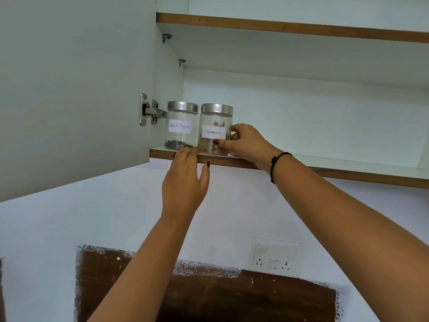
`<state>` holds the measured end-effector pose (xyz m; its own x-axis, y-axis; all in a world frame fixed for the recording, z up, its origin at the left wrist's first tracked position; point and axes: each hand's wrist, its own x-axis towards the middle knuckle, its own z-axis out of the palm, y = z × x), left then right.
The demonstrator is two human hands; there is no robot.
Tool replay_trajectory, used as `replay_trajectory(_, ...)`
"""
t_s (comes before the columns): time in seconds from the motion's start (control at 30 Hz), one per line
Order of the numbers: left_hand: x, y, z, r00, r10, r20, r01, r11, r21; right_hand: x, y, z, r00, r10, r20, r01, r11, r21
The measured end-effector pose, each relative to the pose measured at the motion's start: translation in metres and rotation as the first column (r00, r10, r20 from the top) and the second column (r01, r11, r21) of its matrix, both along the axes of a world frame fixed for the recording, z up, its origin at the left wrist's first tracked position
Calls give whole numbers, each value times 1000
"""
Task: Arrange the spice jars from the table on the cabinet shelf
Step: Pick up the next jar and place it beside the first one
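A clear glass, steel-lidded Black Pepper jar (181, 126) stands upright on the white cabinet shelf (348, 174) with its wooden front edge. The matching Cinnamon jar (214, 130), the 2nd of the 2, stands upright just right of the Black Pepper jar, almost touching it. The person's right hand (246, 145) clamps the Cinnamon jar, thumb across its front, fingers curled round its far side. The left hand (183, 180), fingers straight and together, touches the shelf edge just below the Black Pepper jar. Any last nudge probably runs leftward, and the right hand is placed for it.
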<state>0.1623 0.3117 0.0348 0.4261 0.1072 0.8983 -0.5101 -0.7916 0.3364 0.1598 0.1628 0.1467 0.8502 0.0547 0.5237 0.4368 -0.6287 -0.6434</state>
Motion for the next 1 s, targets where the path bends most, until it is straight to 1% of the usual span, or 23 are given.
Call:
replay_trajectory(0.13, -1, 3, 5, 999, 8, -34, -8, 1000, 27, 9, 4, 0, 1000, 2, -14, -2, 1000, 4)
replay_trajectory(0.3, 0, 4, 7, 999, 20, -30, -19, 998, 53, 10, 4, -2, 1000, 11, -10, -11, 1000, 19)
replay_trajectory(0.4, 0, 3, 7, 999, 27, -27, -25, 998, 51, 9, 4, -3, 997, -71, 3, 71, 997, -15)
replay_trajectory(0.47, -2, 2, 7, 999, 23, -30, -21, 998, 62, 5, 1, -7, 986, -154, 62, 154, 988, 11)
replay_trajectory(0.53, -5, 3, 9, 999, -2, -49, 5, 998, 67, -8, -2, -17, 963, -198, 185, 183, 978, 95)
replay_trajectory(0.63, -19, 3, 11, 996, -42, -77, 46, 998, 50, -43, -6, -43, 913, -218, 344, 142, 962, 232)
replay_trajectory(0.73, -45, -8, -1, 992, -112, -64, 113, 993, 21, -80, -11, -83, 901, -175, 396, 62, 958, 281)
replay_trajectory(0.83, -74, -27, -31, 961, -262, -90, 261, 965, -14, -117, -21, -132, 912, -161, 378, 63, 964, 258)
replay_trajectory(0.93, -100, -49, -77, 897, -412, -162, 398, 911, -110, -148, -39, -183, 947, -171, 271, 101, 962, 255)
replay_trajectory(1.0, -114, -64, -113, 847, -479, -229, 450, 877, -169, -164, -53, -217, 961, -201, 191, 144, 950, 276)
